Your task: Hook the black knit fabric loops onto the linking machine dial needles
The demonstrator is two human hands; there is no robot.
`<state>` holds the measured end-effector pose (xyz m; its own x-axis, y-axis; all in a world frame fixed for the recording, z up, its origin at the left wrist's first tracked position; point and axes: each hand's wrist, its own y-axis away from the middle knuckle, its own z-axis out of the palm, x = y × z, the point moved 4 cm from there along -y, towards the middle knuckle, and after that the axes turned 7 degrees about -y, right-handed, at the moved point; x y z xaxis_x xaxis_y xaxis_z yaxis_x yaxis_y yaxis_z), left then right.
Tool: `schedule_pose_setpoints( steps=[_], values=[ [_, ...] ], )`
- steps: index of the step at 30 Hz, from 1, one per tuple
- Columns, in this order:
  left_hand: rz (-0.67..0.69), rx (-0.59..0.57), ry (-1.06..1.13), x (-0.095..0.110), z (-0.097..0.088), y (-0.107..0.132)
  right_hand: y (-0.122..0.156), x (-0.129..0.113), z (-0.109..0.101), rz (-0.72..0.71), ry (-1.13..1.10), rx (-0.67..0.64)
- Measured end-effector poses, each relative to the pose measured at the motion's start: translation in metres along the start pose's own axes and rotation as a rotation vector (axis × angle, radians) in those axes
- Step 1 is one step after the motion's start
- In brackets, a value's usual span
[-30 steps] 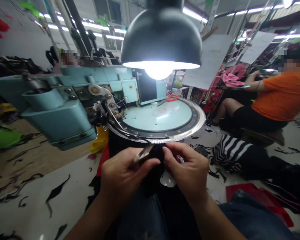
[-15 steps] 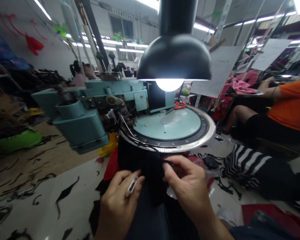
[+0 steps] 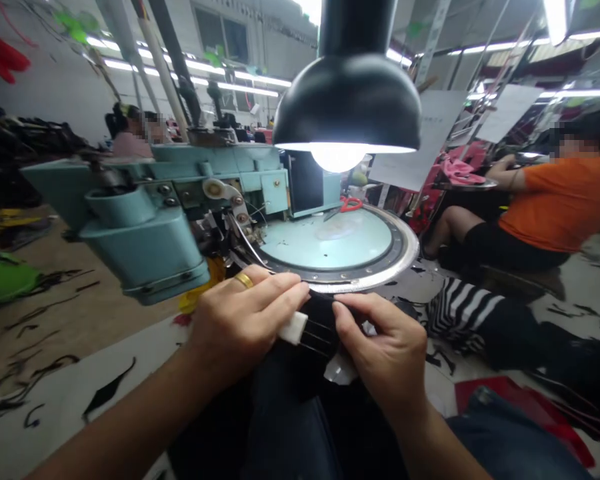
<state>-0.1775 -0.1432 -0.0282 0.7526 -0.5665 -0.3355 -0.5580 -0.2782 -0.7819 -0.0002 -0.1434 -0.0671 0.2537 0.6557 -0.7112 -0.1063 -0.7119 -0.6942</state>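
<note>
My left hand point(image 3: 245, 317), with a gold ring on one finger, lies closed at the front rim of the toothed dial of a linking machine point(image 3: 330, 287). Its fingertips press the black fabric point(image 3: 310, 360) there. From under that hand juts a small white-handled tool point(image 3: 294, 328) with thin prong-like lines. To the right, my right hand point(image 3: 380, 340) pinches the fabric's edge between thumb and fingers, just below the dial's teeth. The cloth hangs from the rim over my lap. A crumpled whitish scrap point(image 3: 341, 370) shows beneath the right hand.
A black lamp point(image 3: 347, 107) hangs lit over the dial. Red-handled scissors point(image 3: 351, 203) rest at the dial's back. The teal machine head point(image 3: 145, 233) stands left. A person in orange point(image 3: 565, 193) sits at right, near a striped cloth point(image 3: 470, 307). Dark scraps litter the floor.
My left hand has moved up to the dial's rim, with its back now facing me. My right hand has raised the fabric edge closer to the teeth. The view has shifted slightly.
</note>
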Motion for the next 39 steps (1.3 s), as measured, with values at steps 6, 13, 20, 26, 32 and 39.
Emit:
schedule_pose_setpoints(
  steps=[6, 13, 20, 26, 32, 39],
  values=[
    [0.075, 0.007, 0.023, -0.002, 0.004, -0.001, 0.002, 0.006, -0.003, 0.049, 0.034, 0.091],
    [0.016, 0.026, 0.098, 0.002, 0.01, -0.006, 0.004, 0.008, -0.001, -0.014, 0.086, 0.121],
    [0.084, 0.029, 0.1, 0.006, 0.011, -0.006, 0.005, 0.008, 0.002, -0.084, 0.052, 0.142],
    [0.136, -0.027, 0.078, 0.0, 0.007, -0.018, 0.004, 0.009, 0.001, -0.121, 0.057, 0.166],
    [0.007, -0.5, 0.351, -0.02, 0.017, -0.047, 0.003, 0.012, 0.002, -0.129, 0.027, 0.142],
    [-0.152, -0.638, 0.195, -0.018, 0.026, -0.061, 0.005, 0.014, 0.003, -0.108, 0.081, 0.219]
  ],
)
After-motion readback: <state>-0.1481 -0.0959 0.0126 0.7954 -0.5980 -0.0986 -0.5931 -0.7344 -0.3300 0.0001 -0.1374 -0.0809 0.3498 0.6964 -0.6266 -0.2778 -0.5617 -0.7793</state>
